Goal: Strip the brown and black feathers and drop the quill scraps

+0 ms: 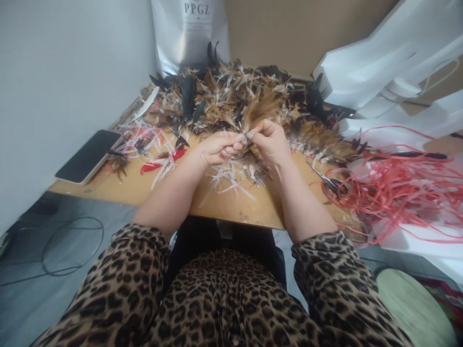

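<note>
Both hands meet over the front of a feather heap, pinching the base of one brown feather bunch. My left hand is closed, thumb and forefinger at the quill end. From the other side, my right hand pinches the same base, and the plumes fan up and away behind the fingers. What exactly lies between the fingertips is too small to make out. Beyond the hands spreads the heap of brown and black feathers. Just below them lie pale thin strips on the wooden table.
A phone lies at the table's left edge, near red feathers and white strips. Scissors rest at right beside tangled red ribbons. A silver bag stands behind the heap. A round pale stool is at lower right.
</note>
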Demonstrator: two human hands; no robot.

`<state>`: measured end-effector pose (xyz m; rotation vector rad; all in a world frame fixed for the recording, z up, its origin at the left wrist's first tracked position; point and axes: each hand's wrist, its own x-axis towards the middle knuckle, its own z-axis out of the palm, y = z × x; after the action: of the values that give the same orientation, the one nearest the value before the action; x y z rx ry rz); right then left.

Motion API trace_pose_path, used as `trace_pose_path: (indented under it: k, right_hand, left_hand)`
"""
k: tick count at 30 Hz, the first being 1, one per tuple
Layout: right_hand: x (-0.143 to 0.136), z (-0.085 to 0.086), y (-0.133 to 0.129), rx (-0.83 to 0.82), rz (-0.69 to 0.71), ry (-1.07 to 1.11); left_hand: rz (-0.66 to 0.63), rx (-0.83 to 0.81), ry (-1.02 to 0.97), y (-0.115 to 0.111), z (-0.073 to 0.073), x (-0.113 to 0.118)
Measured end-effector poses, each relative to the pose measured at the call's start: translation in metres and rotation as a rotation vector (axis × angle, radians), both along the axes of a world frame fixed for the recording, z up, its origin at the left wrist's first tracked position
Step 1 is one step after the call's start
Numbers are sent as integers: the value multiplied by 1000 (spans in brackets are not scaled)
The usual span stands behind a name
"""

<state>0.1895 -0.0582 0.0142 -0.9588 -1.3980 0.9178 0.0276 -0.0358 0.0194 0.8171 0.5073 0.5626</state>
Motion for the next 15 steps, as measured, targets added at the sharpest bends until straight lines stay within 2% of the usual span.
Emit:
trace_pose_path:
  k: [5, 9, 12, 15]
  right_hand:
    - [1, 5, -2, -37, -63, -67]
    - [1, 2, 2, -82, -95, -93]
    - [2, -3, 5, -124, -135, -99]
    - [1, -10, 9, -200, -175, -58]
  left_hand:
    - [109, 308, 229, 4, 1, -8]
    - [131, 459, 427, 6, 3, -13]
    - [204, 515, 477, 8, 3, -14]
    - [309, 552, 432, 10, 0, -12]
